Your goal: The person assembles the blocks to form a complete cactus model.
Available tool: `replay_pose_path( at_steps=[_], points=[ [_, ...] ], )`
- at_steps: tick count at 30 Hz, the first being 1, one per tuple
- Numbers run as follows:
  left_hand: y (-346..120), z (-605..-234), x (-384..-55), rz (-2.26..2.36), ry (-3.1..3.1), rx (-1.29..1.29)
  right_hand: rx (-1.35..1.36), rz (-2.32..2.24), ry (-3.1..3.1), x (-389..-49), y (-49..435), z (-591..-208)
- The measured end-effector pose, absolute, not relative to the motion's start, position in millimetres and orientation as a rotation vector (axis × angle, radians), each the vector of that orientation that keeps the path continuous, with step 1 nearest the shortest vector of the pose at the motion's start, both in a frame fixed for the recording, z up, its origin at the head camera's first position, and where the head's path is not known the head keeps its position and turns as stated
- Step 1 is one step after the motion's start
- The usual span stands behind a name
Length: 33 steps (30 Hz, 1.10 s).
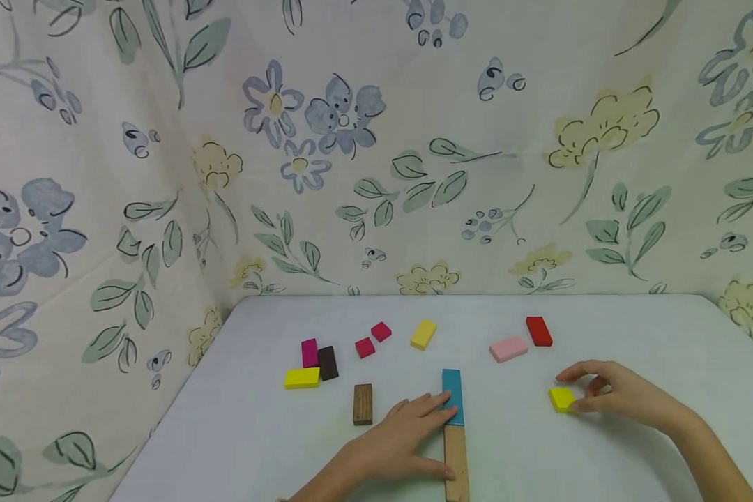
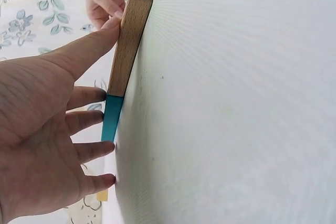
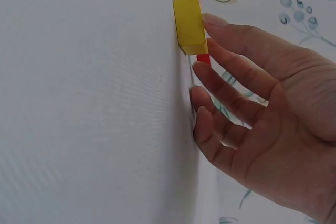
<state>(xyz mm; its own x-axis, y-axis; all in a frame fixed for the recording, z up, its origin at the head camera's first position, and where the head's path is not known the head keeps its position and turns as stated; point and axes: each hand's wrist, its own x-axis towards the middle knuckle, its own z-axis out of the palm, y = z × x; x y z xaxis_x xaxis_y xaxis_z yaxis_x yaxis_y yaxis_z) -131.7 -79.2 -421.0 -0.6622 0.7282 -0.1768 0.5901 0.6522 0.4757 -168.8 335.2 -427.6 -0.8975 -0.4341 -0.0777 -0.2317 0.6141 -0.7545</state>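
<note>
My left hand lies with fingers spread over a blue block, its thumb at the side of a light wooden block. These two blocks stand end to end in one straight line, as the left wrist view also shows with the wooden block and blue block. On the right, my right hand is beside a small yellow block. Its thumb is right at the block's near edge, while the index fingertip arches above the far side. In the right wrist view the yellow block is by the thumb tip.
A dark brown wooden block lies left of my left hand. Farther left are a magenta block, a black-brown block and a bright yellow block. Toward the back lie two crimson cubes, a pale yellow block, a pink block and a red block.
</note>
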Motion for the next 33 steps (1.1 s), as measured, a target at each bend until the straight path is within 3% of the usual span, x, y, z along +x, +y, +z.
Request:
replay_pose_path(
  at_steps=[9, 23, 33],
  points=[
    [-78.6, -419.4, -129.8, 0.536, 2.536, 1.05, -0.498, -1.144, 2.57, -167.7, 330.3, -425.3],
    [-82.5, -449.4, -143.1, 0.596, 2.512, 1.105, -0.483, -1.118, 2.614, -165.8, 328.7, -425.3],
    [-84.2, -444.8, -138.7, 0.598, 2.516, 1.118, -0.402, -1.105, 2.594, -170.0, 325.0, -421.5]
  ],
)
